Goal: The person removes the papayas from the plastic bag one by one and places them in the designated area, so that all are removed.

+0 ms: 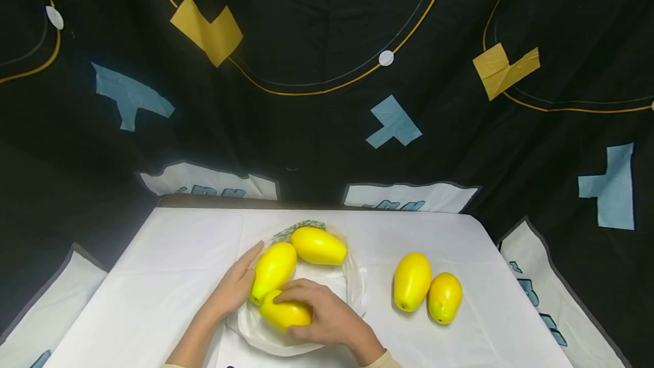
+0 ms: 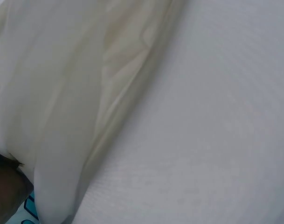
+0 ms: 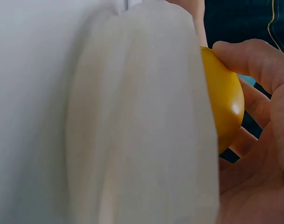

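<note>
A white plastic bag (image 1: 271,343) with green print lies spread on the table, its rim standing up around several smooth yellow oblong fruits. My right hand (image 1: 327,311) grips the nearest fruit (image 1: 283,314), fingers over its top and thumb at its near side. In the right wrist view, this yellow fruit (image 3: 225,102) shows between thumb and fingers behind the bag's pale wall (image 3: 142,116). With fingers extended, my left hand (image 1: 236,283) lies along the left side of a second fruit (image 1: 274,270). A third fruit (image 1: 318,246) sits at the back of the bag.
Two more yellow fruits, a larger one (image 1: 412,281) and a smaller one (image 1: 445,298), lie side by side on the white table (image 1: 168,260) right of the bag. Behind the table hangs a black cloth (image 1: 317,141) with printed shapes.
</note>
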### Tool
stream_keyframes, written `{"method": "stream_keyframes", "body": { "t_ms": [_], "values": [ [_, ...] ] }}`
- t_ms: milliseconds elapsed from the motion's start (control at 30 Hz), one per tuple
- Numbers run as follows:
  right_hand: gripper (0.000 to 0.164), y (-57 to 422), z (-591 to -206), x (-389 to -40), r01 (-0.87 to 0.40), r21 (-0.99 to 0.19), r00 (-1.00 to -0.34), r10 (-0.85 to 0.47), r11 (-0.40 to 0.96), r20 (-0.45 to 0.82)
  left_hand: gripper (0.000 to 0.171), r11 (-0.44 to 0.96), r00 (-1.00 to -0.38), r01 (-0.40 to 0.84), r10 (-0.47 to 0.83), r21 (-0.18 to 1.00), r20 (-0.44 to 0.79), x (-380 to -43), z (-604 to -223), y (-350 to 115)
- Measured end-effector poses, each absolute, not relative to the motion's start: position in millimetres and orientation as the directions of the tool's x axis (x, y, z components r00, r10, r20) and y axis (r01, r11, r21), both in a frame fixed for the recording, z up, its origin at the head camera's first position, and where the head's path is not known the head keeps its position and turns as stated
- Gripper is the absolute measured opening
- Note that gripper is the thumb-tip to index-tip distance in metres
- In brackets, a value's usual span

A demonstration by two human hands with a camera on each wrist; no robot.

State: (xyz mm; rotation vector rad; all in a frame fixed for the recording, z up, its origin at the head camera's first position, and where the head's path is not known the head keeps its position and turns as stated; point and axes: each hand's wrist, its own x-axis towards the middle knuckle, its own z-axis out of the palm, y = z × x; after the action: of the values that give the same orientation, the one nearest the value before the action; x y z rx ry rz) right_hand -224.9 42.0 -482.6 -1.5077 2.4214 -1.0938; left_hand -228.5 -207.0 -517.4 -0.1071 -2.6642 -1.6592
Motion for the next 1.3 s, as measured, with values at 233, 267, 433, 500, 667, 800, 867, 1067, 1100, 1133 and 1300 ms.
{"method": "stream_keyframes", "body": {
  "t_ms": [233,267,433,500,667,800,867,1067,1100,1133,1300],
  "values": [
    [0.050,53.0,-475.1,-227.8,-0.737,-0.618,-0.548,-0.776,0.273,0.311,0.058,0.432,-0.997,0.071,0.059,0.899,0.051,-228.4,-519.7,-207.3],
    [0.050,54.6,-473.9,-228.4,-0.733,-0.620,-0.556,-0.771,0.280,0.310,0.058,0.430,-0.997,0.070,0.057,0.900,0.051,-228.4,-519.8,-207.3],
    [0.051,62.1,-468.4,-231.2,-0.731,-0.615,-0.580,-0.745,0.296,0.330,0.058,0.424,-0.997,0.075,0.053,0.903,0.058,-228.5,-519.2,-206.9],
    [0.051,64.9,-466.5,-232.3,-0.730,-0.610,-0.591,-0.734,0.308,0.336,0.058,0.422,-0.997,0.078,0.055,0.903,0.060,-228.5,-518.5,-206.6],
    [0.050,71.5,-460.6,-235.0,-0.700,-0.631,-0.631,-0.702,0.334,0.329,0.057,0.426,-0.997,0.069,0.054,0.902,0.051,-228.2,-517.6,-206.4],
    [0.051,77.9,-456.0,-237.3,-0.688,-0.646,-0.650,-0.676,0.329,0.348,0.057,0.429,-0.998,0.057,0.052,0.902,0.039,-227.7,-518.7,-206.9],
    [0.052,81.4,-453.6,-238.1,-0.677,-0.657,-0.665,-0.659,0.333,0.352,0.056,0.425,-0.998,0.060,0.055,0.903,0.041,-227.4,-518.9,-206.9],
    [0.055,89.6,-442.2,-236.9,-0.644,-0.689,-0.706,-0.606,0.332,0.368,0.056,0.419,-0.998,0.061,0.057,0.906,0.041,-226.6,-517.9,-206.6],
    [0.055,90.6,-440.8,-236.7,-0.642,-0.691,-0.710,-0.597,0.331,0.374,0.056,0.421,-0.998,0.061,0.056,0.905,0.041,-226.7,-517.5,-206.6],
    [0.054,91.3,-438.5,-236.0,-0.640,-0.693,-0.714,-0.589,0.331,0.378,0.057,0.424,-0.998,0.061,0.056,0.904,0.041,-226.9,-517.4,-206.5],
    [0.052,93.5,-420.5,-227.3,-0.619,-0.708,-0.744,-0.542,0.341,0.390,0.057,0.425,-0.998,0.060,0.055,0.903,0.041,-228.3,-517.0,-206.1]
  ]
}}
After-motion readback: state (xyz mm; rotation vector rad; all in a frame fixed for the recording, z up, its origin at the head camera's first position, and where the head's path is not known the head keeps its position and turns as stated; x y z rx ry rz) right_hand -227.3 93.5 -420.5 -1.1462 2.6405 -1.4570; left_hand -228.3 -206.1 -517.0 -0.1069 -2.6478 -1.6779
